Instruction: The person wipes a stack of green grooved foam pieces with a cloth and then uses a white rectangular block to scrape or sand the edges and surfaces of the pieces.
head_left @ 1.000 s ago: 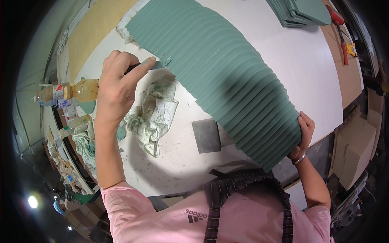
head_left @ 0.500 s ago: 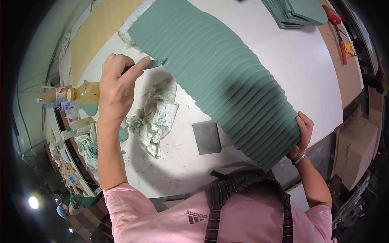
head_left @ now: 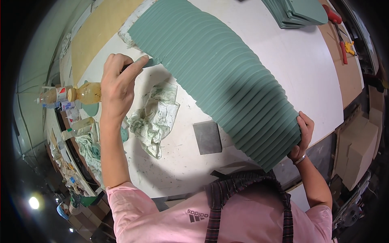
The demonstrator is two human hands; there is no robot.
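A long row of overlapping green sheets lies fanned across the white table, from the far left to near my body. My left hand grips a flat tool with a dark handle and a green-smeared end. Its tip meets the left edge of the fanned sheets; whether it is a brush or a scraper cannot be made out. At the near right end, my right hand is closed around the corner of the sheets, some fingers hidden underneath. A crumpled white cloth with green stains lies below my left hand.
A dark grey square plate sits near the front. Bottles, one holding yellowish liquid, stand left of my forearm. More green sheets are stacked at the far right, near a red-handled tool. Cardboard boxes stand off the right edge.
The tool's tip has shifted slightly left and down along the sheets' edge, with my left hand tilting a little. My right hand keeps its hold on the near end.
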